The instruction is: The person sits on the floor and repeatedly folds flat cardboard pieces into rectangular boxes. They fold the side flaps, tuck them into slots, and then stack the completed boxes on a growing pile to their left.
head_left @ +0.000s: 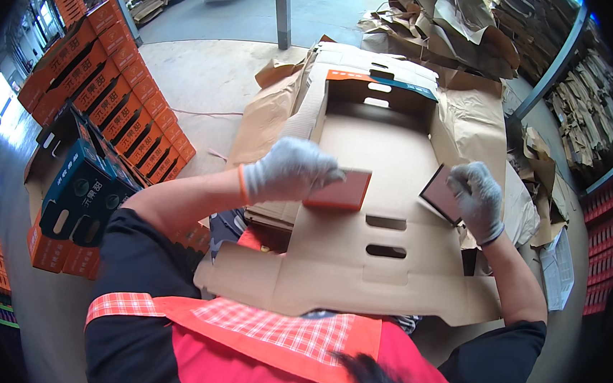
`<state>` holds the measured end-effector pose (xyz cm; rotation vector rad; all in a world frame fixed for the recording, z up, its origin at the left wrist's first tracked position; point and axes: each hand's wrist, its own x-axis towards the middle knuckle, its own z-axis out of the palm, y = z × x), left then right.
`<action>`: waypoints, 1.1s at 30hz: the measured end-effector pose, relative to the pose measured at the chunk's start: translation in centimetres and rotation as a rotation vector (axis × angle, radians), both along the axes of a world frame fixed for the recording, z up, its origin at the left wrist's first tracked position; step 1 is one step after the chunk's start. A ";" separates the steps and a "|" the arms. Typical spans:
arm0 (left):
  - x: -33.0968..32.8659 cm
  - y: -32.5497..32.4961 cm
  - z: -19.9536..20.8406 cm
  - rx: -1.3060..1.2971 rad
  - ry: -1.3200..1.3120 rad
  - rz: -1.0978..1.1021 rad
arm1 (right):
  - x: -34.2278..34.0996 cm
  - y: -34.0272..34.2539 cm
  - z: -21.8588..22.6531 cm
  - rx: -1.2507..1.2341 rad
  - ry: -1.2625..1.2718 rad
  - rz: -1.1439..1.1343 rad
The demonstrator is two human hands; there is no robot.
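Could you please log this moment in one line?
left hand: gripping left flap; right hand: gripping right flap; carton: near panel unfolded

Looking down from head height through the left of two fisheyes, sitting pretty close above apron (274, 329), left hand (290, 167) and right hand (476, 198). Facing forward past the open box (385, 151), catching a super wide sweep of floor (197, 75) beyond.

Lt-grey gloves (290, 170), orange L cuff (242, 185), dk R cuff (493, 234), blk sleeves (147, 254), red-&-wht checked apron (274, 329)
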<state>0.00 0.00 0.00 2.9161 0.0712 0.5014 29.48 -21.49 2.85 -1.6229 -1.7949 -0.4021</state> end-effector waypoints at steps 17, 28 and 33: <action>-3.9 3.4 -4.4 0.132 0.027 0.391 | -0.3 1.2 -4.3 -0.423 0.003 0.072; 2.7 -1.3 -12.4 -2.235 -0.932 -0.082 | 6.9 4.9 -10.2 -0.349 1.725 -0.073; 4.1 -7.0 -13.3 -2.531 -0.850 -0.038 | 3.6 5.9 6.3 -0.335 1.155 0.208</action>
